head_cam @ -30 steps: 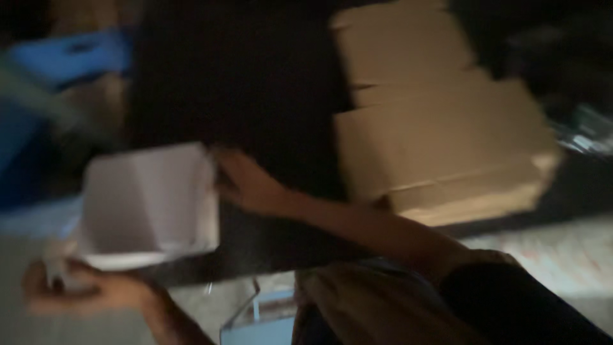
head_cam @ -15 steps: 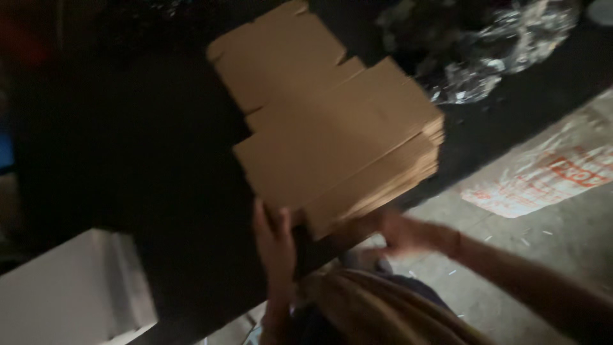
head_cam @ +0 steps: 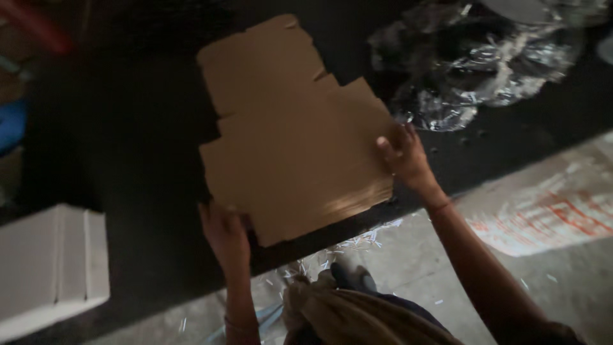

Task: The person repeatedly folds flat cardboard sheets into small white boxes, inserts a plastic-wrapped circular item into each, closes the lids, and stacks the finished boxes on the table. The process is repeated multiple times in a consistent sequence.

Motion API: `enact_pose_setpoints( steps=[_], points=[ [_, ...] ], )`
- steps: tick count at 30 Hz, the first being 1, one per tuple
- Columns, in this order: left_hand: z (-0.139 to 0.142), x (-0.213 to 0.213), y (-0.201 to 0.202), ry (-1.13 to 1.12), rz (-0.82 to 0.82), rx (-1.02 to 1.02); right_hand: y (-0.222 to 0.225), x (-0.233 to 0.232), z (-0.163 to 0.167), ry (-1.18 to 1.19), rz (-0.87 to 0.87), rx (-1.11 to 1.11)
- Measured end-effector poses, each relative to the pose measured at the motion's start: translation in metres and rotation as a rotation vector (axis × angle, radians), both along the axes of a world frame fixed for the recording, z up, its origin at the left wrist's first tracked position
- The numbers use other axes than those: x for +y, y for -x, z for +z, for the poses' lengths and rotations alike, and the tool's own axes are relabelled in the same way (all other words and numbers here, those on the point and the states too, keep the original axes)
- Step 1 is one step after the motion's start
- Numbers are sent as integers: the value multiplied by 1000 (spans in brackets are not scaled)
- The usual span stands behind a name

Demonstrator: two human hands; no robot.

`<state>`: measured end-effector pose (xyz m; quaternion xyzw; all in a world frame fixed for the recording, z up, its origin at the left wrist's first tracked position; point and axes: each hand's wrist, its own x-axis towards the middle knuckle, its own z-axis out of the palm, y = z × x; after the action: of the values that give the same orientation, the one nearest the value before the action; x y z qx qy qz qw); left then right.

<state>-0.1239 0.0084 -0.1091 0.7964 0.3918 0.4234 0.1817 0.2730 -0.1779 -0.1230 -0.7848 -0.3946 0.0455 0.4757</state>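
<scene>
Now both hands on stack of flat brown die-cut cardboard blanks, lying at near edge of dark table. Left hand grips near corner, a second ago on white folded box; right hand curled over right edge. Crumpled clear plastic wrap far right.

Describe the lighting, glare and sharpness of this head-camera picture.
Head view: dim overall, the black table nearly swallowing detail; the cardboard sheets are the brightest thing, soft-edged from slight blur; crumpled plastic wrap throws small glints; both the left hand and right hand look murky.
</scene>
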Motion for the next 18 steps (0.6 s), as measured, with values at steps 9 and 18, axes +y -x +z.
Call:
enact_pose_setpoints(
  steps=[9,18],
  points=[
    [40,-47,-14,1080,-136,-1402,2,-32,64,-602,476,1210],
    [20,-44,-50,1076,7,-795,28,7,15,-563,340,1059]
  ],
)
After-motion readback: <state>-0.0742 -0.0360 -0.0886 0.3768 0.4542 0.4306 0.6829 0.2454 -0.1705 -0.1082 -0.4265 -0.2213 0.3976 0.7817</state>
